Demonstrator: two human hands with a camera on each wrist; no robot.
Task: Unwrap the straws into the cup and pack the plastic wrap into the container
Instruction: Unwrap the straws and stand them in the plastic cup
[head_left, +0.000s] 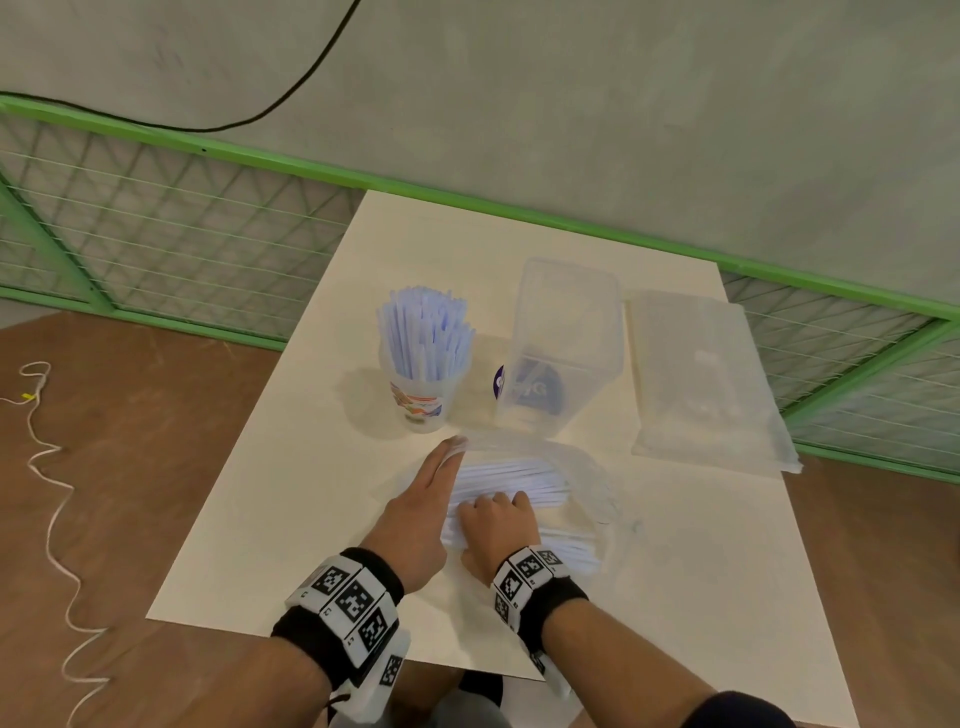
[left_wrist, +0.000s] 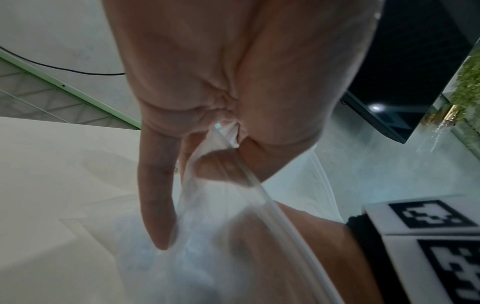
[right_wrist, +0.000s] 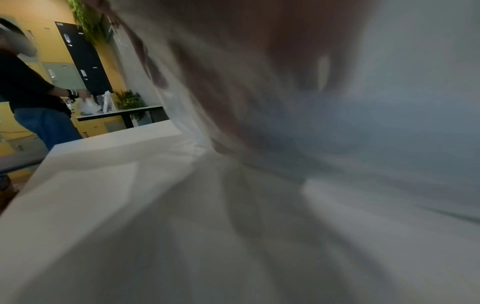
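Note:
A printed cup stands at the table's middle, packed with upright white straws. To its right is the clear, empty-looking container. In front of both lies a loose clear plastic wrap with a bundle of white straws on it. My left hand reaches to the wrap's left end; in the left wrist view its thumb and fingers pinch the gathered plastic wrap. My right hand lies on the bundle with its fingers curled round the straws. The right wrist view is blurred.
The container's flat clear lid lies right of it. The white table has bare room at left and front right. A green mesh fence runs behind. Another person stands at a far counter.

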